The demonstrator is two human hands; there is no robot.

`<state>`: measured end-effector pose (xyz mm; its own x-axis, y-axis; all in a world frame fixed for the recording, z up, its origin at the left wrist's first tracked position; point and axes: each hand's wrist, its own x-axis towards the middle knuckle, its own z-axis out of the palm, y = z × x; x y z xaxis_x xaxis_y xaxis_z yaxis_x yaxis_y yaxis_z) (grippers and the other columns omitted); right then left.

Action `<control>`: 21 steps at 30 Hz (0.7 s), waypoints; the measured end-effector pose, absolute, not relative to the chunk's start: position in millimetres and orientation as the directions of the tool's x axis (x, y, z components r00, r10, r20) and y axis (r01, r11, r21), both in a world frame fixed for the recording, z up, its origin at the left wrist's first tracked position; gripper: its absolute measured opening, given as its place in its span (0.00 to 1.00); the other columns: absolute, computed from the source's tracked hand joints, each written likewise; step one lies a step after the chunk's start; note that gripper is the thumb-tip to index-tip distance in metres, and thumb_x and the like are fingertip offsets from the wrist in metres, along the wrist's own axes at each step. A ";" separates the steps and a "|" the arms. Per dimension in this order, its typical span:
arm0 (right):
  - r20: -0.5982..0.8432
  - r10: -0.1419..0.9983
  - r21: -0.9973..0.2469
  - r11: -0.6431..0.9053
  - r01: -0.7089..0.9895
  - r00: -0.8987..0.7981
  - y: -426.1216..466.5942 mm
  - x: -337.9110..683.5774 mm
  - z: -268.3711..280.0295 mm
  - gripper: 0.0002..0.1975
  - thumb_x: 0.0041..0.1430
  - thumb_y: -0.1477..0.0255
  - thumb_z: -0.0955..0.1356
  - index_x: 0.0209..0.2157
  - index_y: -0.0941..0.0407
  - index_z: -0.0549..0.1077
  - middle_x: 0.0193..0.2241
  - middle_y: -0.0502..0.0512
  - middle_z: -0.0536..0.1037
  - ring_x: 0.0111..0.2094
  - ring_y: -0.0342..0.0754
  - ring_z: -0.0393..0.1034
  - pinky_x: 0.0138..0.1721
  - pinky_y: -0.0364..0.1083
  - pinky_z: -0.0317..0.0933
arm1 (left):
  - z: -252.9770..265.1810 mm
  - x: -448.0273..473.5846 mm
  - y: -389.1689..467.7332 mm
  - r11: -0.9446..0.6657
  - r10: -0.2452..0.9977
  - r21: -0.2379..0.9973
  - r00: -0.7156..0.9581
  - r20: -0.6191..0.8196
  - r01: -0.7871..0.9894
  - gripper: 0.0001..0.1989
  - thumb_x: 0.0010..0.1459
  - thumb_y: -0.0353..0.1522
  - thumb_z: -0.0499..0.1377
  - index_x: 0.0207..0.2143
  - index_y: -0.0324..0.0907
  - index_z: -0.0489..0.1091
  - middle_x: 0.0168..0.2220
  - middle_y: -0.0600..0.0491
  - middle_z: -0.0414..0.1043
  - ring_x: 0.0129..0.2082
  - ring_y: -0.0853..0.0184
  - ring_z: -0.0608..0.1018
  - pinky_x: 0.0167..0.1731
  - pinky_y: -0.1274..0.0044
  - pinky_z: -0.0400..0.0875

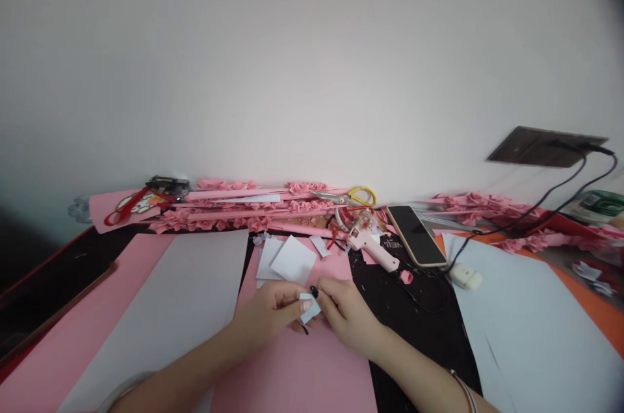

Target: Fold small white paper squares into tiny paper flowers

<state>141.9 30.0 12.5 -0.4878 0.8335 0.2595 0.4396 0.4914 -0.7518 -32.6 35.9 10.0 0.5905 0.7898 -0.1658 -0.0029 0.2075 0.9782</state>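
Note:
A small folded piece of white paper (311, 310) is pinched between my two hands, above a pink sheet (297, 374). My left hand (270, 309) grips its left side, thumb on top. On the other side my right hand (346, 314) closes on its right edge with thumb and fingers. Just beyond the hands lie overlapping white paper squares (293, 260) and a smaller white scrap (319, 245). The undersides of the fingers are partly hidden.
A pink glue gun (373, 249) and a phone (416, 235) lie to the right. Yellow-handled scissors (346, 197) rest on pink paper flowers (234, 221) along the wall. White sheets (531, 315) cover the right side. Cables run from a wall socket (541, 146).

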 end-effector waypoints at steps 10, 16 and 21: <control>0.283 0.877 -0.765 0.451 0.460 -0.389 34.1 146.3 4.8 0.14 0.62 0.75 0.57 0.21 0.55 0.51 0.18 0.44 0.54 0.19 0.40 0.49 0.22 0.39 0.45 | 2.2 -35.0 41.0 0.267 0.831 0.964 0.504 -0.237 0.013 0.14 0.53 0.37 0.58 0.39 0.38 0.74 0.29 0.51 0.77 0.31 0.64 0.78 0.33 0.75 0.72; 0.211 0.871 -0.816 0.407 0.411 -0.442 34.3 146.0 6.4 0.13 0.63 0.74 0.57 0.23 0.56 0.57 0.20 0.46 0.59 0.21 0.40 0.52 0.24 0.39 0.49 | 6.8 -36.1 40.4 0.190 0.889 0.982 0.422 -0.178 0.012 0.14 0.54 0.36 0.58 0.41 0.40 0.75 0.31 0.51 0.78 0.31 0.66 0.77 0.33 0.77 0.72; 0.215 0.870 -0.798 0.418 0.434 -0.444 33.2 145.7 5.6 0.12 0.61 0.78 0.57 0.23 0.57 0.58 0.20 0.45 0.59 0.21 0.39 0.53 0.24 0.38 0.49 | 3.9 -36.0 38.7 0.095 0.916 0.992 0.384 -0.120 0.085 0.14 0.56 0.35 0.55 0.44 0.43 0.73 0.34 0.52 0.77 0.33 0.66 0.77 0.34 0.77 0.72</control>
